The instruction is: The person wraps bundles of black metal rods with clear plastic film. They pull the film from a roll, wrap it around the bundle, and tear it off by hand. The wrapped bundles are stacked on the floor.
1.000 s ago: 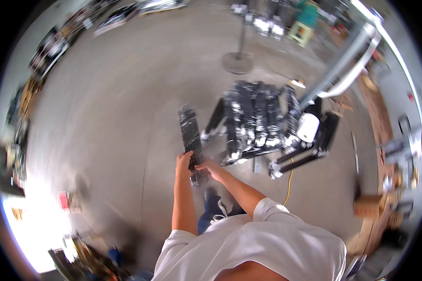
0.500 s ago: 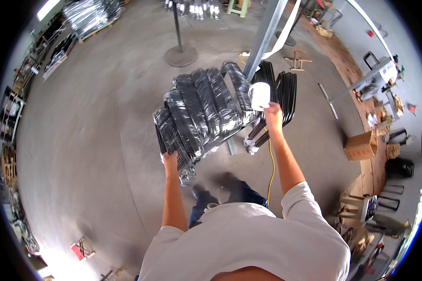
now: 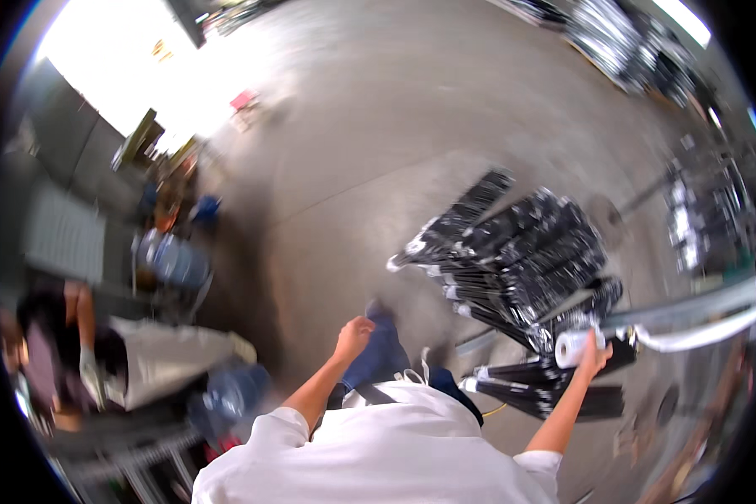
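My right hand (image 3: 595, 359) is closed around one end of a white roll of wrapping film (image 3: 569, 348), low at the right. Just beyond the roll lie black parts bundled in clear film (image 3: 533, 252), resting side by side in a stack. Black bent tubes (image 3: 542, 388) stand under and beside my right forearm. My left hand (image 3: 355, 338) hangs in front of my left leg, away from the stack, its fingers loosely bent with nothing visible in them.
A metal post (image 3: 689, 301) with a white strip rises at the right, close to the roll. Another person (image 3: 63, 353) is at the lower left by a pale covered surface (image 3: 164, 357). Blue water jugs (image 3: 175, 259) stand nearby. Film-wrapped goods (image 3: 609, 42) sit at the far right.
My view has swung left, so the stack now appears at the right. My left hand has let go of the wrapped bundle. My right hand still holds the roll.
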The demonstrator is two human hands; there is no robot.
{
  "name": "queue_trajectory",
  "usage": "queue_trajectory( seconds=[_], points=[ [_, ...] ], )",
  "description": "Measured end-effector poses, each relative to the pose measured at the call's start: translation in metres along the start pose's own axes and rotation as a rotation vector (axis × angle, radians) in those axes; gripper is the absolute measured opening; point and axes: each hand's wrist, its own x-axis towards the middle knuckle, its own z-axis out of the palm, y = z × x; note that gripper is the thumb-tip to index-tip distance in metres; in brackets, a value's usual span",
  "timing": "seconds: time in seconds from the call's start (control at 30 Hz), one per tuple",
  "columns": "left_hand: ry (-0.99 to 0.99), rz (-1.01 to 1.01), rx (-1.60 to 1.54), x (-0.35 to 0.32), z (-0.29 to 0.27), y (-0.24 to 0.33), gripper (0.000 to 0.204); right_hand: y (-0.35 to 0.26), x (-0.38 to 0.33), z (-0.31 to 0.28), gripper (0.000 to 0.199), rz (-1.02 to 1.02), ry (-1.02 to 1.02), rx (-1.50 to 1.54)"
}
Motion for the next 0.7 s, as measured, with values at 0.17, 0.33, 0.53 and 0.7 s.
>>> queue_trajectory(
  seconds=[0.17, 0.33, 0.53, 0.7],
  points=[
    [-0.072, -0.102, 0.062, -0.097, 0.027, -0.002, 0.022, 0.005, 0.015, 0.002, 0.085, -0.113, -0.159, 0.257],
    [-0.15, 0.051, -0.083, -0.155, 0.069, 0.001, 0.023, 0.008, 0.01, -0.005, 0.067, -0.077, -0.439, 0.502],
    [-0.436, 0.269, -0.364, -0.251, 0.069, 0.031, 0.043, -0.001, -0.126, -0.056, 0.033, -0.252, -1.207, 0.618],
    [-0.529, 0.006, -1.024, -0.359, 0.052, 0.027, 0.073, 0.039, -0.302, -0.147, 0.055, -0.303, -1.854, 0.498]
  ],
)
